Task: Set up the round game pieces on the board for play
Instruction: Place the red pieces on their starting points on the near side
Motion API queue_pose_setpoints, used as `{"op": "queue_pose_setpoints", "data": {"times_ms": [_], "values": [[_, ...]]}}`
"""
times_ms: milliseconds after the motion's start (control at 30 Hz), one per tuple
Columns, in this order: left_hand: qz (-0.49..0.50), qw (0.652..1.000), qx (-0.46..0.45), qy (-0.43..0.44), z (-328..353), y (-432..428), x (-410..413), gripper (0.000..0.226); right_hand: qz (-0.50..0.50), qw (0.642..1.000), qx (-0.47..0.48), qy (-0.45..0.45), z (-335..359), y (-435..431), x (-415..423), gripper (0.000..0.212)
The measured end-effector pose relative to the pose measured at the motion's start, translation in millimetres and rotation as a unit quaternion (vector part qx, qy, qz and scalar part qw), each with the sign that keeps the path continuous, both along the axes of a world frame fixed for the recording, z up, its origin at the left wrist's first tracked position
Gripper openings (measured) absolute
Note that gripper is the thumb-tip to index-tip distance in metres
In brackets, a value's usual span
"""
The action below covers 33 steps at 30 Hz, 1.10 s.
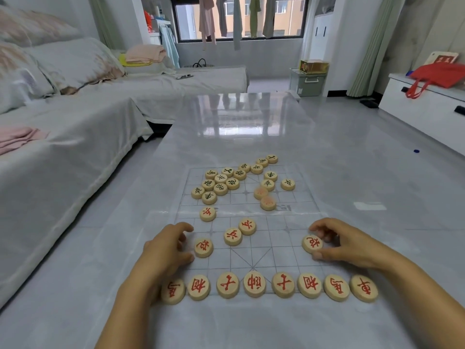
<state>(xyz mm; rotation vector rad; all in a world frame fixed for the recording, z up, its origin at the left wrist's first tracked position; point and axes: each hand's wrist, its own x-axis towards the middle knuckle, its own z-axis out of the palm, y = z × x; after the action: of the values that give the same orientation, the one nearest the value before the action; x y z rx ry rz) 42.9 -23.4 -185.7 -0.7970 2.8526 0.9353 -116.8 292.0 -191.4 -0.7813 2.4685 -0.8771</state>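
Note:
A clear plastic board (284,250) with a printed grid lies on the glossy grey table (241,127). A row of red-lettered wooden discs (254,284) lines its near edge. My left hand (163,250) is curled beside a red disc (203,247); the thumb touches its edge and the fingers stand apart from it. My right hand (344,244) pinches another red disc (312,244) between thumb and fingers on the board's right side. Three more red discs (233,236) lie loose mid-board. Two blurred discs (264,197) sit farther out. A heap of black-lettered discs (221,183) covers the far half.
A sofa (63,137) with a white cover runs along the left of the table. A white cabinet (425,109) carrying a red bag (439,76) stands at the right. Beyond the table are a storage box (308,81) and a window with hanging clothes.

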Motion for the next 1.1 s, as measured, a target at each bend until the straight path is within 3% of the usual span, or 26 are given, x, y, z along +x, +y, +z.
{"op": "queue_pose_setpoints", "data": {"times_ms": [133, 300, 400, 500, 667, 733, 967, 1100], "values": [[0.017, 1.000, -0.009, 0.010, 1.4, 2.4, -0.2, 0.031, 0.005, 1.000, 0.001, 0.020, -3.7, -2.7, 0.1, 0.030], [-0.007, 0.999, -0.030, 0.007, 3.4, 23.7, -10.3, 0.044, 0.001, 1.000, -0.008, 0.010, -4.7, -2.0, 1.1, 0.028], [-0.034, 0.996, -0.078, -0.006, 2.1, 23.9, -13.8, 0.040, -0.004, 1.000, -0.012, 0.010, -7.1, -1.1, 1.8, 0.028], [-0.056, 0.997, -0.048, -0.007, 0.1, 14.3, -9.7, 0.032, -0.006, 1.000, -0.015, 0.011, -8.1, -0.8, 1.6, 0.029], [0.063, 0.989, -0.035, 0.126, 11.9, -26.1, 13.0, 0.029, -0.006, 1.000, -0.017, 0.009, -8.6, -0.9, 2.3, 0.028], [0.057, 0.988, -0.030, 0.140, 12.7, -29.4, 16.8, 0.029, -0.007, 1.000, -0.021, 0.008, -9.1, -0.9, 2.4, 0.028], [-0.039, 0.997, -0.010, 0.064, 9.9, -15.3, 9.9, 0.025, -0.010, 1.000, -0.028, 0.005, -10.5, -0.4, 3.4, 0.028], [-0.089, 0.996, -0.025, -0.014, 7.4, -8.9, 6.5, 0.043, -0.013, 0.999, -0.033, 0.006, -10.8, 0.5, 2.9, 0.028]]}}
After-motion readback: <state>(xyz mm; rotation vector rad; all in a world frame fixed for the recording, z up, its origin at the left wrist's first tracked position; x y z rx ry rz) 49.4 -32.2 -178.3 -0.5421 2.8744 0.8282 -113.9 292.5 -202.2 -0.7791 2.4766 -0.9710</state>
